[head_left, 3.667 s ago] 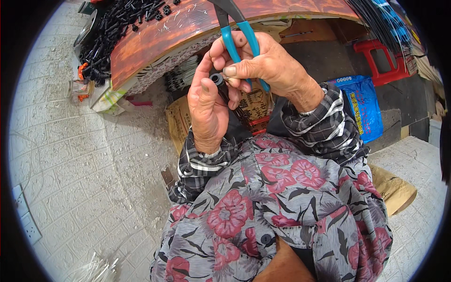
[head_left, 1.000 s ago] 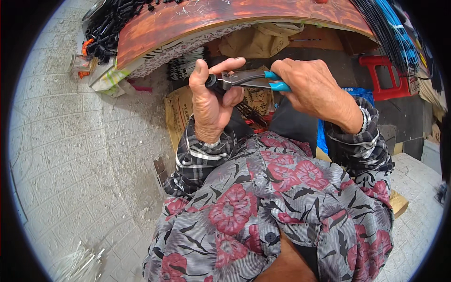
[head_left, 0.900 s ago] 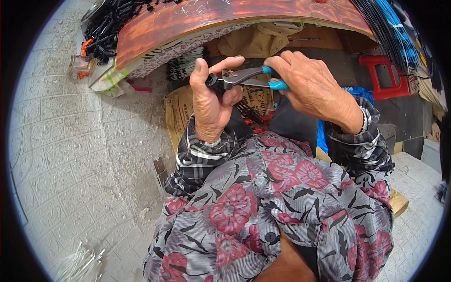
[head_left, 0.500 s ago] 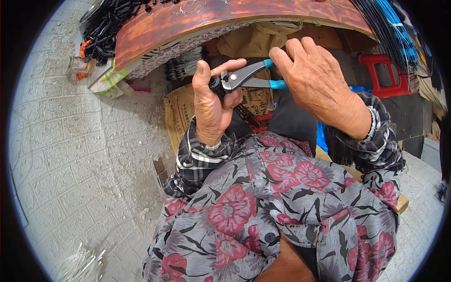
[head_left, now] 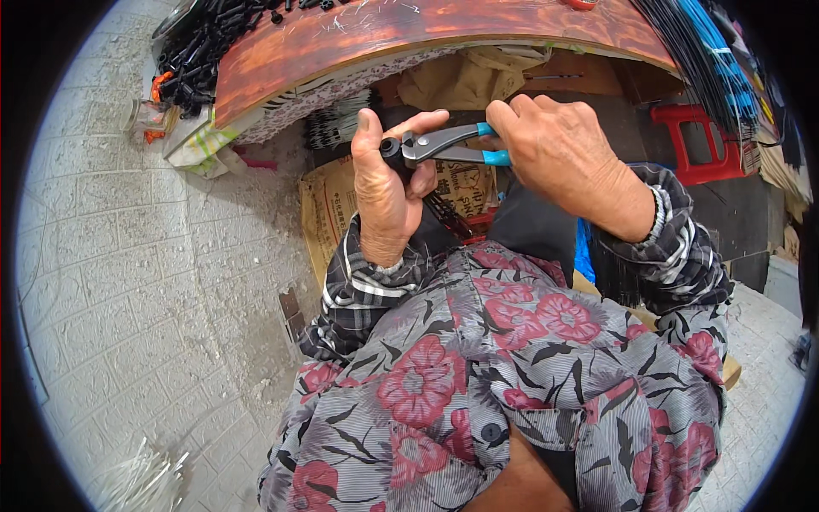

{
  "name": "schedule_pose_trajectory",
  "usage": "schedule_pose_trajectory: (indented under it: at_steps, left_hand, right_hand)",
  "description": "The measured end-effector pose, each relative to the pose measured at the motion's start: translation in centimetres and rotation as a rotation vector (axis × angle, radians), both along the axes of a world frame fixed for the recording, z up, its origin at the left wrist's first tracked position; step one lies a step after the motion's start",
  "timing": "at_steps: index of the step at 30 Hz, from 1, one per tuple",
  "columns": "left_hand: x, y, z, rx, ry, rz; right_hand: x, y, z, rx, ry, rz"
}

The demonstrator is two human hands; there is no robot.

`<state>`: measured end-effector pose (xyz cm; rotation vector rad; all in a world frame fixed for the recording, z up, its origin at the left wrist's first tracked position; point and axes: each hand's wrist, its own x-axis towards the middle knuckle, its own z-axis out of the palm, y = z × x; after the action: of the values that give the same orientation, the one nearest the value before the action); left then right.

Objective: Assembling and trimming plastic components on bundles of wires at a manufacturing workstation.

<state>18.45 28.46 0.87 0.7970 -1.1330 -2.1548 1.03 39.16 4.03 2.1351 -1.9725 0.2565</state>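
Note:
My left hand [head_left: 381, 192] is closed round a short black tubular part [head_left: 392, 151], its round end with a small hole facing up beside the thumb. The left index finger stretches out past it. My right hand [head_left: 559, 149] grips the blue handles of a pair of end-cutting nippers [head_left: 437, 143]. The metal jaws of the nippers are right at the side of the black part, near its upper end. Whatever lies between the jaws is too small to make out. The lower part of the black piece is hidden by the left fingers and palm.
A reddish wooden table [head_left: 341, 51] curves across the top, with a heap of black plastic parts [head_left: 200, 68] at its left end. Black and blue cable-like strands [head_left: 712, 51] hang at the right, near a red plastic stool [head_left: 695, 145]. Pale strips [head_left: 145, 478] lie on the floor.
The nippers' handles have come closer together as my right hand squeezed and moved slightly left. My left hand and the black part have barely moved.

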Motion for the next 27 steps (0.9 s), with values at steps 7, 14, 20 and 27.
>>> schedule_pose_trajectory:
  at_steps: [7,14,20,27]
  left_hand:
    - [0.7,-0.4,0.4,-0.015,0.025,-0.030]
    - [0.7,-0.3,0.3,-0.062,-0.010,-0.112]
    - [-0.5,-1.3,0.1,-0.034,0.009,-0.079]
    - [-0.6,-4.2,0.1,-0.084,0.198,-0.030]
  right_hand:
    - [-0.1,1.1,0.0,-0.023,-0.191,0.062]
    - [-0.7,0.7,2.2,0.039,-0.019,0.073]
    - [0.7,-0.2,2.8,0.016,0.088,0.001]
    - [-1.0,-4.3,0.8,0.044,-0.126,-0.072]
